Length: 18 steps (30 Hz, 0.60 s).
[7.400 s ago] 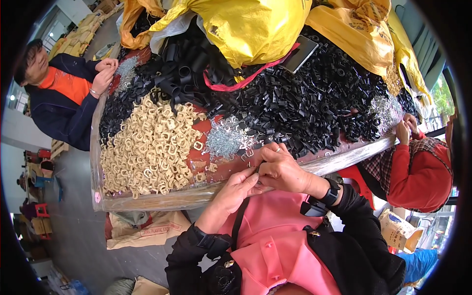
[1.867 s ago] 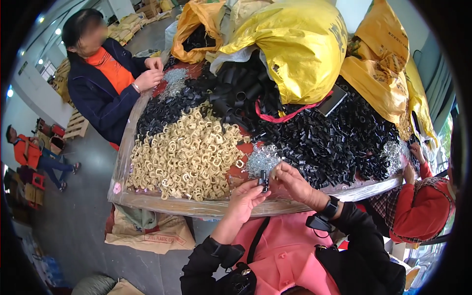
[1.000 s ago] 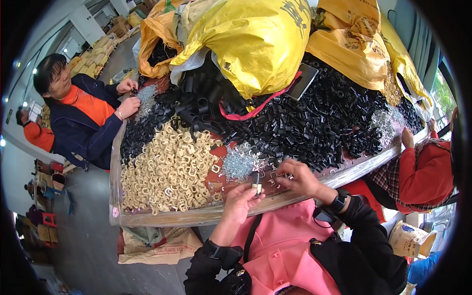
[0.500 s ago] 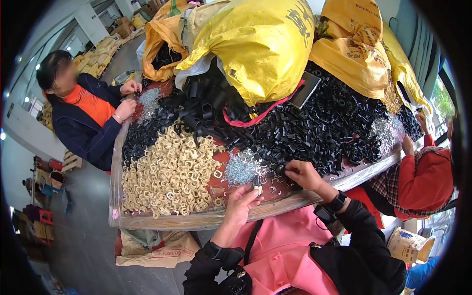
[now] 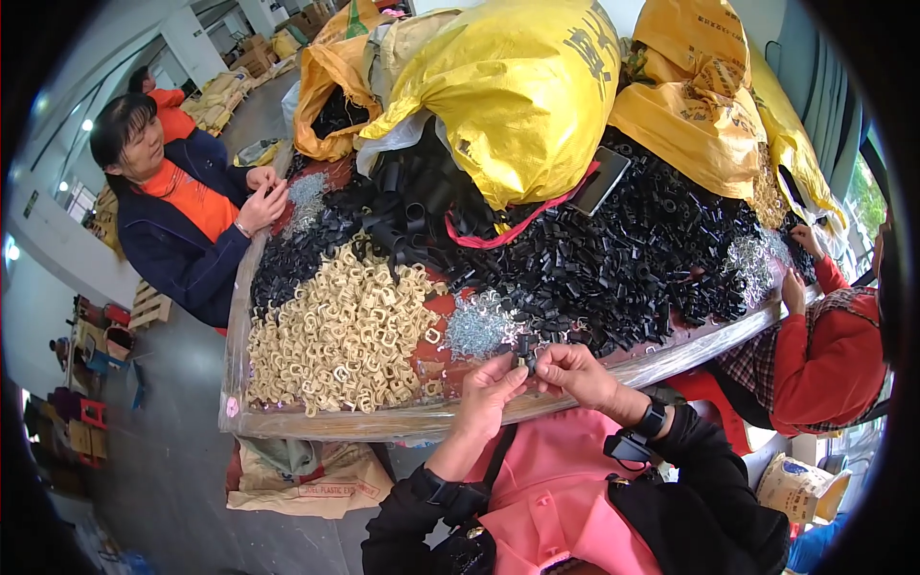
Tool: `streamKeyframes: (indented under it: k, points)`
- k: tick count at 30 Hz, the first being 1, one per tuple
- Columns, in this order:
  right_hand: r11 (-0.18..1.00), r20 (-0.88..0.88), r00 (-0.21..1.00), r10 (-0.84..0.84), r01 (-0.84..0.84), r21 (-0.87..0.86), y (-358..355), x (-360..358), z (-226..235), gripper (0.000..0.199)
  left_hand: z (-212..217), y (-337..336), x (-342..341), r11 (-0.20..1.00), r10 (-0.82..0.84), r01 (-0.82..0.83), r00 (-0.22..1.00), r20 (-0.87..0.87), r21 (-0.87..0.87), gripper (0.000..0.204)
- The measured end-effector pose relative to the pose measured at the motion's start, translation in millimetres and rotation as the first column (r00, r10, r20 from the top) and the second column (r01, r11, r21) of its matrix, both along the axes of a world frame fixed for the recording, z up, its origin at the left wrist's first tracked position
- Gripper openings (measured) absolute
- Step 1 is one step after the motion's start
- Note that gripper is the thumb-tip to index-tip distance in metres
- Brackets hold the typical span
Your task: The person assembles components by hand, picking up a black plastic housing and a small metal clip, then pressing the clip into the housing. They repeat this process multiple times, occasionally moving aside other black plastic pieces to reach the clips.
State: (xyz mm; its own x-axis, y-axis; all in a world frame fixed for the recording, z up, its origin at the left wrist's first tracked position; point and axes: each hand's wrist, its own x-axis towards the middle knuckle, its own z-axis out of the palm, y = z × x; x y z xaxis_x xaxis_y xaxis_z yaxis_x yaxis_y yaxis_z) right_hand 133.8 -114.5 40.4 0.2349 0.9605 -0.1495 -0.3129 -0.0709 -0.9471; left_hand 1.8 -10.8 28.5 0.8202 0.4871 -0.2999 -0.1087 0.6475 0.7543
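My left hand [image 5: 487,391] is closed in a pinch round a small part, with a beige bit showing at the fingertips and a small black plastic piece [image 5: 525,345] standing above it. Right beside it, my right hand [image 5: 583,377] pinches at the same spot, its fingertips meeting those of the left. Whatever the right fingers hold is mostly hidden. Just beyond the hands lies a pile of small silvery metal pieces [image 5: 474,326]. Left of that is a heap of beige plastic clips [image 5: 335,331], and on the right spreads a large heap of black plastic parts [image 5: 632,259].
A big yellow sack [image 5: 508,96] rests on the table's far side, near a phone [image 5: 604,180]. Orange-yellow sacks [image 5: 690,134] stand farther right. One co-worker [image 5: 182,211] works at the left edge, another in red [image 5: 824,335] at the right. The table's wooden rim [image 5: 383,422] runs before me.
My right hand has moved left from the black heap to meet my left hand, which has shifted slightly right. The left co-worker's hands have come together and risen a little.
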Motion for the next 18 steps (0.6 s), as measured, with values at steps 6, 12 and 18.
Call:
streamKeyframes:
  k: [6,12,18]
  points:
    - [1.0,0.263,0.965,0.005,-0.012,0.025,-0.8,-8.3,-0.4,0.022,2.1,-1.0,-1.4,0.999,-0.036,0.036,0.999,0.002,-0.006,0.028]
    - [0.999,0.401,0.916,-0.027,0.033,-0.008,3.5,-7.7,5.8,0.027,4.0,4.3,-7.7,0.993,-0.107,0.109,0.993,0.044,-0.05,0.025]
    - [1.0,0.548,0.836,-0.011,0.024,-0.017,16.3,-7.8,3.5,0.03,2.1,17.1,-15.9,0.976,-0.219,0.219,0.975,0.034,0.008,0.026]
